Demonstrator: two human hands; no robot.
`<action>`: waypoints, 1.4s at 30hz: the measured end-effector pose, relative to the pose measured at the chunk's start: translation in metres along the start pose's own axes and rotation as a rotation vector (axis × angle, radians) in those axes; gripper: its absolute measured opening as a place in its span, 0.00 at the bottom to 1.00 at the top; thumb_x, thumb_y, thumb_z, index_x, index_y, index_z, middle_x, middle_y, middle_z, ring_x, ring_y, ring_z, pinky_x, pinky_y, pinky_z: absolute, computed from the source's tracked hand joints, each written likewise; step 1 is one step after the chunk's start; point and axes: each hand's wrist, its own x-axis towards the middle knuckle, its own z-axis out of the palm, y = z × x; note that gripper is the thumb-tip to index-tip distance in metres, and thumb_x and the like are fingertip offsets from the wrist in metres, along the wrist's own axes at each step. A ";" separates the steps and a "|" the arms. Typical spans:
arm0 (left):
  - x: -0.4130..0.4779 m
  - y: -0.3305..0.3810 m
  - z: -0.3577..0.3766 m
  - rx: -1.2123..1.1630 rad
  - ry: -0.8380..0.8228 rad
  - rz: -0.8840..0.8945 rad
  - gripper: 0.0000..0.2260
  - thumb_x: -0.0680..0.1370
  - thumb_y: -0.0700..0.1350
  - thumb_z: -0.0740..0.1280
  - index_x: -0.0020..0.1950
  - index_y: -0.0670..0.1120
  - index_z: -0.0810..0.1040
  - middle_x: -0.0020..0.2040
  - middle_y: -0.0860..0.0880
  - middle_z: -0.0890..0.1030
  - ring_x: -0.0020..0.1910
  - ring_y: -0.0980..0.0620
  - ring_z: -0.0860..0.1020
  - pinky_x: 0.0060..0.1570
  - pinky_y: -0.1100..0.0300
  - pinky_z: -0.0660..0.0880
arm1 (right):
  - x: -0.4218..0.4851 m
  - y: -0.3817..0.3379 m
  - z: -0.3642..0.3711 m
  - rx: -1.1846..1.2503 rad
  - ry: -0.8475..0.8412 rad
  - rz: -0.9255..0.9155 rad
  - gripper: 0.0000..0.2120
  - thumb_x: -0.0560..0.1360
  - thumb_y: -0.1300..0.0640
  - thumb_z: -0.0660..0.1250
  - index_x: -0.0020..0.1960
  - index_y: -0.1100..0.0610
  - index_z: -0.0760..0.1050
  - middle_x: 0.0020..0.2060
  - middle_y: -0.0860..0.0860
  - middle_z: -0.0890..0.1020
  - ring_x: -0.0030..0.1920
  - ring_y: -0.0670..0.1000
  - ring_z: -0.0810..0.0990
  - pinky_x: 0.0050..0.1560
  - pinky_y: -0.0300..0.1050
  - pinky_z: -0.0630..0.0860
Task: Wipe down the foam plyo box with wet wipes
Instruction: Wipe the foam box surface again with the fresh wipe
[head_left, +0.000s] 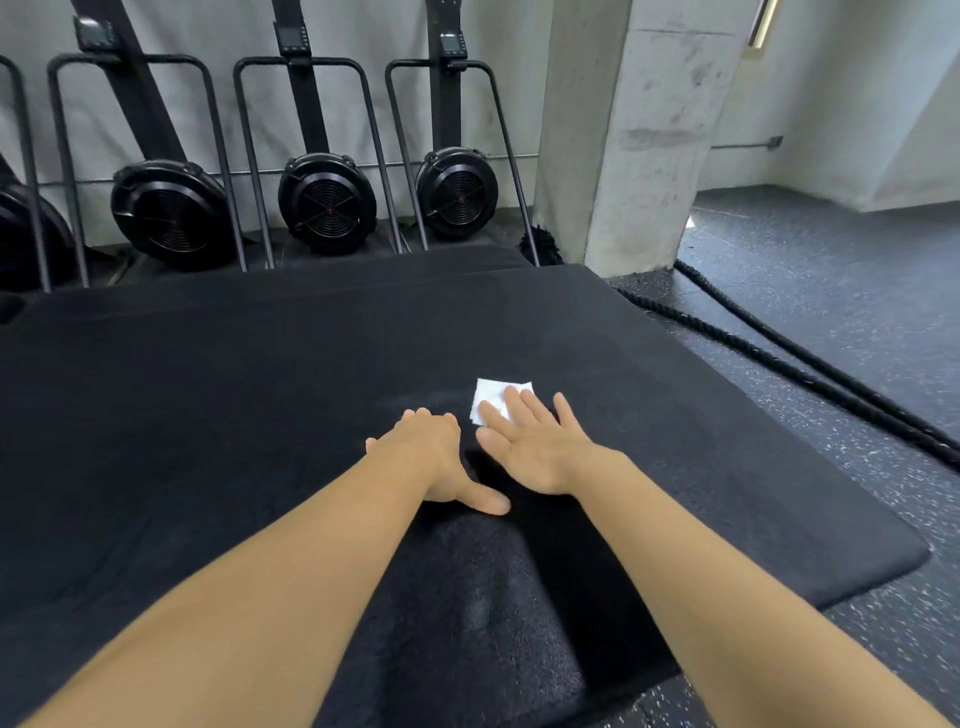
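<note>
The black foam plyo box (208, 395) fills the lower half of the view, its flat top facing me. A folded white wet wipe (493, 397) lies on that top, right of centre. My right hand (535, 447) lies flat with straight fingers, the fingertips pressing on the near edge of the wipe. My left hand (436, 457) rests palm down on the box just left of it, thumb spread toward me, touching no wipe.
Several black rowing machines (327, 202) stand upright against the white back wall. A concrete pillar (634, 135) rises behind the box's far right corner. Thick black battle ropes (789, 364) run across the speckled rubber floor (841, 291) to the right.
</note>
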 end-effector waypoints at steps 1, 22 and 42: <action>0.000 0.001 -0.001 0.002 -0.009 -0.005 0.55 0.59 0.73 0.72 0.76 0.45 0.58 0.73 0.45 0.62 0.76 0.45 0.54 0.69 0.44 0.65 | 0.004 0.005 -0.002 -0.013 0.002 -0.001 0.26 0.83 0.42 0.39 0.80 0.44 0.41 0.79 0.49 0.38 0.77 0.48 0.34 0.74 0.55 0.29; 0.093 0.006 -0.060 0.008 0.122 -0.161 0.50 0.65 0.73 0.66 0.78 0.48 0.54 0.78 0.47 0.56 0.77 0.47 0.52 0.74 0.43 0.48 | 0.119 0.138 -0.056 -0.086 0.065 0.214 0.28 0.81 0.40 0.42 0.78 0.49 0.46 0.78 0.58 0.44 0.78 0.56 0.41 0.75 0.58 0.38; 0.116 0.000 -0.067 -0.031 -0.159 -0.221 0.63 0.60 0.68 0.75 0.78 0.49 0.35 0.79 0.47 0.36 0.77 0.48 0.35 0.74 0.43 0.54 | 0.140 0.123 -0.072 -0.166 -0.104 -0.053 0.27 0.82 0.41 0.38 0.79 0.44 0.33 0.78 0.49 0.33 0.77 0.49 0.31 0.74 0.55 0.30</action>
